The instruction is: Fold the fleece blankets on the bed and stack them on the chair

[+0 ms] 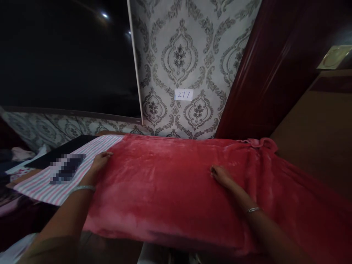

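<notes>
A plush red blanket [165, 183] lies spread over a long surface and hangs over its front edge. My left hand [101, 160] is at the blanket's left edge, with its fingers closed together on the border. Over the right-hand part of the blanket is my right hand [220, 175], its fingers curled in. Whatever may be between those fingers is too small to tell. Beneath the blanket's left edge shows a striped cloth [90, 145] in pink, grey and white. A dark flat object [73, 167], partly pixelated, rests on that cloth.
Behind the surface rises a patterned wall [180, 55] bearing a paper label [183, 94] with "277". A large black screen [68, 58] is at the left. Dark red panelling [264, 66] stands to the right. Bunched folds [258, 143] gather at the blanket's right. Clothes [20, 154] are piled far left.
</notes>
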A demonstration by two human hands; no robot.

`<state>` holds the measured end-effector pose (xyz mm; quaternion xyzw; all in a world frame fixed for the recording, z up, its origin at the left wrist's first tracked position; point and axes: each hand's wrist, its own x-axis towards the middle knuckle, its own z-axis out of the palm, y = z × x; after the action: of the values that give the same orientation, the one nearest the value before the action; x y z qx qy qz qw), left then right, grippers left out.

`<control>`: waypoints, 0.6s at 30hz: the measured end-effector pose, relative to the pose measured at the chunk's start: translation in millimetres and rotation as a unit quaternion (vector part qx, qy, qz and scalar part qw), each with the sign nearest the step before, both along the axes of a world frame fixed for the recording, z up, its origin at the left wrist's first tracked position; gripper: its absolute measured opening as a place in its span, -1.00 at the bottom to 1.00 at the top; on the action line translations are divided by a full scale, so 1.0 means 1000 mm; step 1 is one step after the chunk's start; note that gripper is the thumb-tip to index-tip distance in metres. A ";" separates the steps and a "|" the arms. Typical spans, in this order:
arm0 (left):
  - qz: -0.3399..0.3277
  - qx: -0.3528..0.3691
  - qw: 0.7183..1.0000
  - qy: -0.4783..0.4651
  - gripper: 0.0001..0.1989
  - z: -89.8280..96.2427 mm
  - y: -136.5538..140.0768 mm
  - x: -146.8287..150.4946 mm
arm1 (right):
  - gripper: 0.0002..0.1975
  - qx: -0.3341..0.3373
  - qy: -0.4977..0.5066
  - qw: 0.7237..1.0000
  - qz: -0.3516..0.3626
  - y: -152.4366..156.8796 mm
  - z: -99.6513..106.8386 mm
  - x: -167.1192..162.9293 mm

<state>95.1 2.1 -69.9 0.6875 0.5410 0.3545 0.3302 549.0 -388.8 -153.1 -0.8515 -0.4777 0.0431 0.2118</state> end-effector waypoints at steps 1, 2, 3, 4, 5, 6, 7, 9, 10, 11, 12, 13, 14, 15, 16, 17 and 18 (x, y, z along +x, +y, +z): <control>-0.002 -0.007 1.000 -0.018 -0.81 0.004 -0.001 -0.003 | -0.89 0.004 0.001 1.000 -0.002 0.000 0.000 -0.001; -0.004 -0.013 0.999 -0.035 -0.79 0.008 -0.001 -0.006 | -0.88 0.009 0.002 1.000 -0.003 0.000 0.000 -0.002; -0.006 -0.019 0.999 -0.049 -0.77 0.012 -0.002 -0.011 | -0.87 0.015 0.003 1.000 -0.003 0.000 0.001 -0.003; -0.009 -0.026 0.998 -0.060 -0.75 0.017 -0.003 -0.016 | -0.85 0.021 0.005 1.000 -0.004 -0.001 0.002 -0.004; -0.013 -0.033 0.997 -0.069 -0.72 0.020 -0.005 -0.021 | -0.84 0.028 0.007 1.000 -0.005 -0.002 0.004 -0.004; -0.017 -0.039 0.996 -0.074 -0.69 0.024 -0.007 -0.026 | -0.84 0.036 0.008 0.999 -0.007 -0.004 0.006 -0.003; -0.022 -0.046 0.996 -0.078 -0.66 0.027 -0.009 -0.031 | -0.85 0.044 0.008 0.999 -0.009 -0.006 0.009 -0.002; -0.036 -0.061 0.994 -0.079 -0.61 0.030 -0.015 -0.040 | -0.87 0.067 0.010 0.998 -0.011 -0.013 0.016 0.000; -0.044 -0.069 0.994 -0.077 -0.59 0.031 -0.019 -0.043 | -0.87 0.083 0.014 0.996 -0.013 -0.016 0.020 0.002; -0.055 -0.078 0.993 -0.074 -0.59 0.031 -0.022 -0.045 | -0.86 0.101 0.022 0.995 -0.014 -0.021 0.024 0.003; -0.066 -0.086 0.992 -0.071 -0.60 0.031 -0.026 -0.046 | -0.84 0.118 0.032 0.992 -0.015 -0.026 0.028 0.004; -0.076 -0.094 0.990 -0.068 -0.62 0.031 -0.030 -0.047 | -0.81 0.135 0.042 0.990 -0.014 -0.031 0.031 0.005; -0.084 -0.103 0.989 -0.066 -0.64 0.030 -0.034 -0.047 | -0.78 0.149 0.051 0.987 -0.012 -0.037 0.034 0.006; -0.090 -0.111 0.987 -0.067 -0.66 0.031 -0.038 -0.047 | -0.74 0.157 0.056 0.986 -0.010 -0.043 0.037 0.006; -0.097 -0.119 0.986 -0.072 -0.67 0.031 -0.042 -0.047 | -0.71 0.163 0.058 0.985 -0.007 -0.050 0.039 0.006; -0.105 -0.127 0.983 -0.078 -0.65 0.033 -0.046 -0.047 | -0.69 0.166 0.057 0.984 -0.004 -0.057 0.040 0.005; -0.115 -0.131 0.981 -0.088 -0.60 0.035 -0.050 -0.049 | -0.68 0.170 0.053 0.984 -0.002 -0.065 0.041 0.005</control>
<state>46.6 -48.2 -35.1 0.6621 0.4690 0.2988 0.5023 554.0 -453.6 -112.3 -0.8008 -0.4642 0.0060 0.3784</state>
